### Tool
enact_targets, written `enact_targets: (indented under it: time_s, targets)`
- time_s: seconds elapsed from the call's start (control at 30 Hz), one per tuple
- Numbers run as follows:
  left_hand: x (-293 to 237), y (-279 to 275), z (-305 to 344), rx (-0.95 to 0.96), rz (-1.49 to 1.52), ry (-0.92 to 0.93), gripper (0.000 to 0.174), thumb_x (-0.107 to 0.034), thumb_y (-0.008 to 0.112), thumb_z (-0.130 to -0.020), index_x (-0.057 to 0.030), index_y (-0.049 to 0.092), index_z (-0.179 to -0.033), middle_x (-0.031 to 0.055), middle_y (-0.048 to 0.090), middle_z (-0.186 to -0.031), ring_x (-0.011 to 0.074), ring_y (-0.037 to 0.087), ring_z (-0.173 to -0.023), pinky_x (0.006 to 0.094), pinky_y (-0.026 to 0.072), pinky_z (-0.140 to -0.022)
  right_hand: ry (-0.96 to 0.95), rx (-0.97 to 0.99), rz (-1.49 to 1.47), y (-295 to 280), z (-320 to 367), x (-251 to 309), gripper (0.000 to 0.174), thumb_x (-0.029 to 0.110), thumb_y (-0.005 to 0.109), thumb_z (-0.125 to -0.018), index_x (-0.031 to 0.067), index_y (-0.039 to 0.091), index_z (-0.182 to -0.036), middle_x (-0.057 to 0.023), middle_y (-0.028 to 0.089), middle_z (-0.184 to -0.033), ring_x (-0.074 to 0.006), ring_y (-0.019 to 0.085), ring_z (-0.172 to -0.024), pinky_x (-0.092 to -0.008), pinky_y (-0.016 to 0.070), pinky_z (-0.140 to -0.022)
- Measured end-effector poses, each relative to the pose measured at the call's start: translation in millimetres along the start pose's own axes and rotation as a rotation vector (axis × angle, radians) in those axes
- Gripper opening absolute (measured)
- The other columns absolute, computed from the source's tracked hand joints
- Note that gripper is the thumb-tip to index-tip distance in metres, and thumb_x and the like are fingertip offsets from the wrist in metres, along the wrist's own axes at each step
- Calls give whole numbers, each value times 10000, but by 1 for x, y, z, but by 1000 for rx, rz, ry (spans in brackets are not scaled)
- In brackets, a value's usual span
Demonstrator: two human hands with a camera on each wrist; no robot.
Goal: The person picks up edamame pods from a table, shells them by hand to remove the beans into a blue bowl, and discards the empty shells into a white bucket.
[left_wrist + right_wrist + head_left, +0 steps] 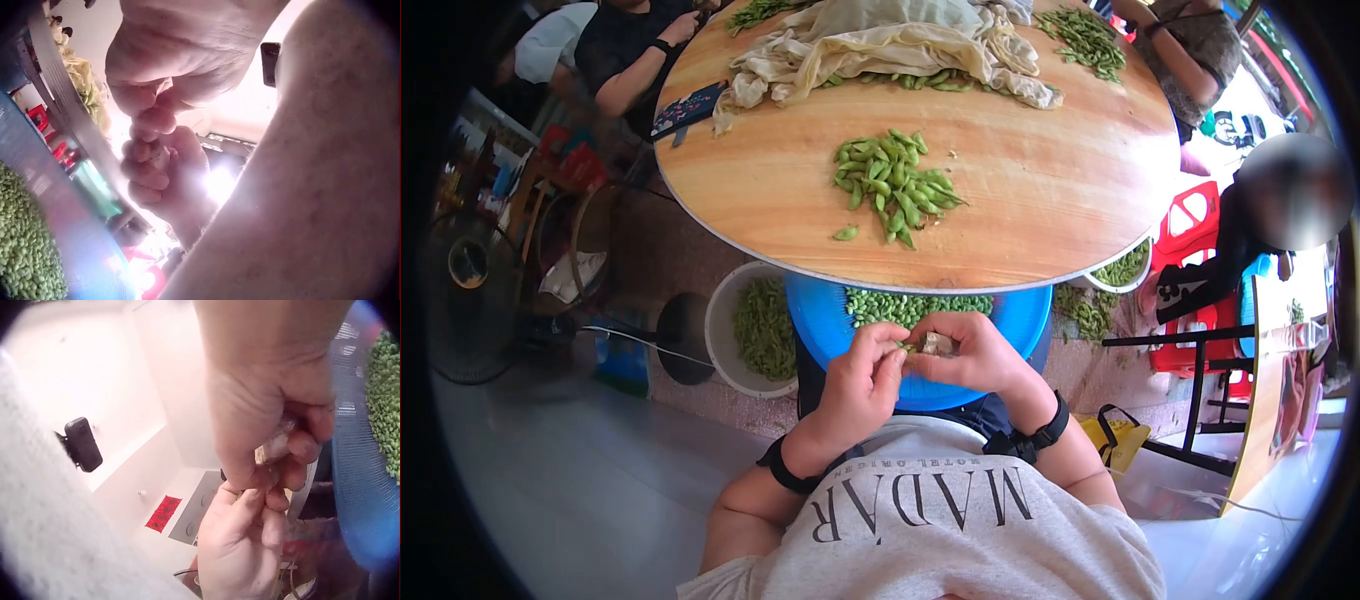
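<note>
In the head view, both hands meet above a blue basket (1025, 340) of shelled green beans (920, 305). The left hand (862, 378) pinches a small green pod (907, 347) between thumb and fingers. Touching it from the right, the right hand (972, 352) has its fingers curled round a small pale object (938, 343), which I cannot identify. From the right wrist view, this pale object (275, 447) lies within the curled fingers of the right hand (250, 406), with the left hand (237, 550) below. The left wrist view shows the fingertips together, the pod hidden.
On the round wooden table (740, 200) lies a pile of green pods (890, 180), with a cream cloth (850, 50) over more pods behind. A white bucket (718, 325) of pods stands left of the basket, another container (1145, 265) at right. Other people sit around the table.
</note>
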State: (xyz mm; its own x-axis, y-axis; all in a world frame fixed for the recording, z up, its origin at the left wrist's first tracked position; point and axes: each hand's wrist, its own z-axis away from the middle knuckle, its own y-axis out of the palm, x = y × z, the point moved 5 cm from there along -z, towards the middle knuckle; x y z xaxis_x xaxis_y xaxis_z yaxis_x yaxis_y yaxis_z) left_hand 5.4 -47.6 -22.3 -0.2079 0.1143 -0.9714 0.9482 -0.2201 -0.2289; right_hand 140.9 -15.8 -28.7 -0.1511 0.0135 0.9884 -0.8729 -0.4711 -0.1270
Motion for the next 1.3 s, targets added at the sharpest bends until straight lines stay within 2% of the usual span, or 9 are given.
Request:
enact_targets:
  time_s: [0.17, 0.23, 0.57, 0.6, 0.73, 0.8, 0.9, 1.2, 1.3]
  targets:
    - [-6, 3, -7, -23, -273, 186, 223, 2, 519, -832, -21, 460, -1045, 156, 603, -794, 327, 618, -652, 371, 479, -529, -82, -30, 206, 2, -6, 6, 129, 96, 630, -658, -17, 572, -683, -120, 515, -569, -203, 513, -519, -308, 403, -479]
    - [-1, 4, -8, -8, -366, 213, 218, 27, 509, -837, 6, 445, -1045, 164, 610, -775, 274, 636, -672, 321, 484, -553, -137, -79, 311, 5, -8, 9, 133, 98, 608, -618, -13, 536, -631, -191, 523, -594, -361, 533, -554, -377, 427, -490]
    - [35, -58, -7, -157, -448, -86, 79, -43, 537, -847, -4, 563, -911, 113, 627, -718, 154, 628, -612, 266, 481, -531, -50, -185, 536, -10, 1, -38, 231, 49, 592, -637, 18, 654, -857, -184, 617, -891, -345, 609, -703, -370, 511, -641]
    - [39, -77, -8, -170, -609, -175, 106, -123, 589, -820, -26, 582, -862, 142, 619, -716, 306, 618, -658, 357, 492, -591, -13, -183, 542, -13, 4, -42, 229, 50, 593, -638, 17, 653, -857, -183, 617, -903, -348, 610, -708, -369, 512, -645]
    - [33, -118, -17, -71, -1210, -241, 133, -195, 631, -762, -69, 644, -803, 164, 606, -829, 341, 593, -739, 413, 471, -650, 21, -138, 572, -20, 7, -53, 212, 57, 601, -652, 16, 642, -855, -170, 619, -882, -347, 606, -690, -374, 505, -620]
    - [20, -125, -45, -106, -1092, -257, 110, -173, 630, -757, -73, 638, -804, 148, 603, -813, 338, 588, -727, 409, 468, -633, 30, -76, 572, -20, 5, -55, 198, 59, 604, -661, 15, 636, -851, -168, 618, -859, -342, 604, -684, -379, 498, -601]
    - [-24, -97, -96, -206, -877, 170, 128, -138, 642, -741, -47, 612, -826, 135, 600, -766, 315, 593, -720, 388, 462, -594, -27, -11, 497, -16, 1, -46, 170, 66, 603, -686, 16, 626, -848, -168, 614, -811, -330, 602, -694, -378, 489, -590]
    - [21, -92, -143, -267, -455, -26, 139, -78, 634, -748, 1, 544, -819, 130, 604, -741, 229, 570, -537, 323, 452, -530, -42, 44, 158, -33, 12, -13, 169, 57, 617, -718, 7, 604, -879, -136, 603, -753, -275, 599, -647, -331, 480, -573]
    - [-5, -78, -110, -89, -287, -165, 119, -13, 609, -776, 7, 547, -876, 32, 560, -710, 58, 502, -507, 201, 386, -449, 48, -57, 14, -45, -1, 15, 157, 87, 632, -769, -5, 603, -893, -91, 607, -734, -134, 580, -660, -269, 461, -573]
